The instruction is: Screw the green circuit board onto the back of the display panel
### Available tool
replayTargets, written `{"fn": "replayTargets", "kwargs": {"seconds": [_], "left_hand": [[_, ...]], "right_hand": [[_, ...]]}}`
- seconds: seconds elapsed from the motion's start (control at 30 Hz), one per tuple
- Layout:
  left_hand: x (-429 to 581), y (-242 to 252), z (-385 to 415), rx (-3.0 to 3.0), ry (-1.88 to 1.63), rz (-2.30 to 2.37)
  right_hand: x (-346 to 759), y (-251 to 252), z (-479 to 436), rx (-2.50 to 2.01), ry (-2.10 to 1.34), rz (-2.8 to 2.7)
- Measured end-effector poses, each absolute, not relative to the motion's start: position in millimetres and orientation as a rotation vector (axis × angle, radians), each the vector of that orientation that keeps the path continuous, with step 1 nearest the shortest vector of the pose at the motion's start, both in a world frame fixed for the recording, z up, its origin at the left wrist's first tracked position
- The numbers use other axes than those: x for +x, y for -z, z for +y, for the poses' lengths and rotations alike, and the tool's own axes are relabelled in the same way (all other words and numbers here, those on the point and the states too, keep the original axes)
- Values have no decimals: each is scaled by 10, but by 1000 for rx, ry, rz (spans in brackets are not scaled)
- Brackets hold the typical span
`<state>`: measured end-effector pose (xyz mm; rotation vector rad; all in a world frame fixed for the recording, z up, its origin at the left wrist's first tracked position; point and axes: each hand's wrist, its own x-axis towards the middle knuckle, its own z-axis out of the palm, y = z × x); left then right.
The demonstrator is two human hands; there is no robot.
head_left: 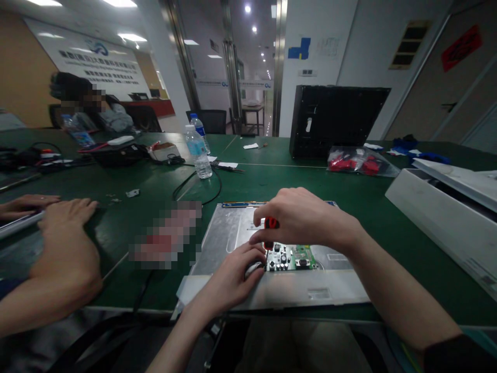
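A flat metal display panel (219, 238) lies on the table in front of me, with a green circuit board (301, 254) on its middle. My right hand (297, 215) grips the red and black handle of a screwdriver (271, 224) from above, held upright at the left edge of the board. Low beside the shaft, my left hand (238, 272) rests on the panel. Its fingers are curled close to the screwdriver's tip, and a small whitish piece (254, 268) shows under them. What those fingers pinch is hidden.
Water bottles (200, 155) stand beyond the panel. A black monitor (337, 122) and a bag of red parts (361, 161) are at the back right, a white casing (446, 217) at the right. Another person's arms (66, 248) work at the left. A cable (217, 186) runs nearby.
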<state>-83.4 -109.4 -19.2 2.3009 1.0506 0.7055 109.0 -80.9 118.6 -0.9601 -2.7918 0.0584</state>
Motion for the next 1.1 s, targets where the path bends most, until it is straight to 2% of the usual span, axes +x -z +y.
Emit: {"fn": "replayTargets", "kwargs": {"seconds": [0.27, 0.47, 0.77, 1.1], "left_hand": [[-840, 181, -1097, 2281, -682, 1038], [-827, 166, -1097, 2298, -705, 1019], [-827, 163, -1091, 2280, -686, 1030], [-810, 137, -1104, 2294, -713, 1014]], "right_hand": [[1132, -1204, -830, -919, -168, -2833], [1116, -1182, -823, -1038, -19, -2795], [1134, -1217, -860, -932, -148, -2829], [1093, -1208, -836, -993, -87, -2837]]}}
